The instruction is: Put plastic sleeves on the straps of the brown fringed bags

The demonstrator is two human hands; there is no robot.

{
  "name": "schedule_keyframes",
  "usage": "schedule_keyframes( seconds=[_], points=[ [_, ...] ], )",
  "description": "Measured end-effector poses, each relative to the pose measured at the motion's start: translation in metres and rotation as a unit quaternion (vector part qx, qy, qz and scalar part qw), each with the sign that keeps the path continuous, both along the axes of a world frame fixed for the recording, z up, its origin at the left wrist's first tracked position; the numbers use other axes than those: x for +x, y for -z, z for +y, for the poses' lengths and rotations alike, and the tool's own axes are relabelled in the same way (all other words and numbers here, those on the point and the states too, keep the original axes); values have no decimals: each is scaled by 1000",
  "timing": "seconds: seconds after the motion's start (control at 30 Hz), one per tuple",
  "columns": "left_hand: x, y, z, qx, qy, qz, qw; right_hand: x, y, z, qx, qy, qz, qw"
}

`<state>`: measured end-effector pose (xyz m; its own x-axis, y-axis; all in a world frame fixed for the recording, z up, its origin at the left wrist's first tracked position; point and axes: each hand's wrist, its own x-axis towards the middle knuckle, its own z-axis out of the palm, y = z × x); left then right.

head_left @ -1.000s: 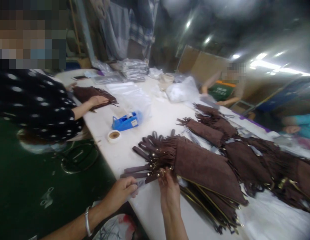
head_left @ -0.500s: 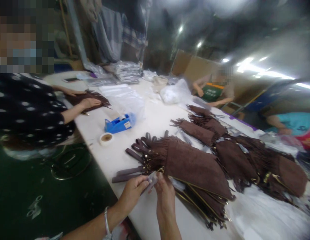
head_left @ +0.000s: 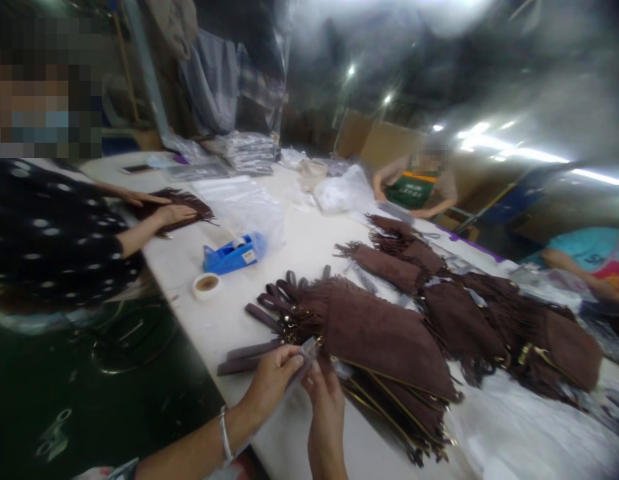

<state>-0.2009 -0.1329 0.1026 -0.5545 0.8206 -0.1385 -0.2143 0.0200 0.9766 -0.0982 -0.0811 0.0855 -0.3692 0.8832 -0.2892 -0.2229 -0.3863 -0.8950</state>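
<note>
My left hand (head_left: 272, 380) is closed, thumb over fingers, on a small clear plastic wrapper (head_left: 308, 347); a dark strip shows beneath the thumb. Close beside it, my right hand (head_left: 325, 393) has its fingertips pinched at the wrapper's lower edge, their contact partly hidden. Just beyond both hands lies a stack of brown suede fringed bags (head_left: 384, 327) with gold zips. Brown wrist straps (head_left: 264, 319) and gold clasps stick out from the stack's left end.
A blue tape dispenser (head_left: 234, 253) and a tape roll (head_left: 206, 285) stand on the white table (head_left: 229, 310). More brown bags (head_left: 459, 320) and clear plastic bags (head_left: 534, 433) lie right. At left, a co-worker's hands (head_left: 174, 215) rest on another fringed bag. Two people sit across.
Both hands have shifted slightly; my right fingertips have moved down from the wrapper's upper end. The gold clasp between them earlier is no longer seen there. The view has tilted a little.
</note>
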Motion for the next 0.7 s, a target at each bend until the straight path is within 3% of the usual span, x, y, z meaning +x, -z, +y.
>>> schedule_keyframes(
  seconds=[0.4,0.7],
  points=[
    [-20,-9,-8,-34,62,67,995,-13,-2,3,-54,45,76,995],
    [-18,-16,2,-26,58,86,994,-17,-6,4,-17,70,77,994]
  ],
)
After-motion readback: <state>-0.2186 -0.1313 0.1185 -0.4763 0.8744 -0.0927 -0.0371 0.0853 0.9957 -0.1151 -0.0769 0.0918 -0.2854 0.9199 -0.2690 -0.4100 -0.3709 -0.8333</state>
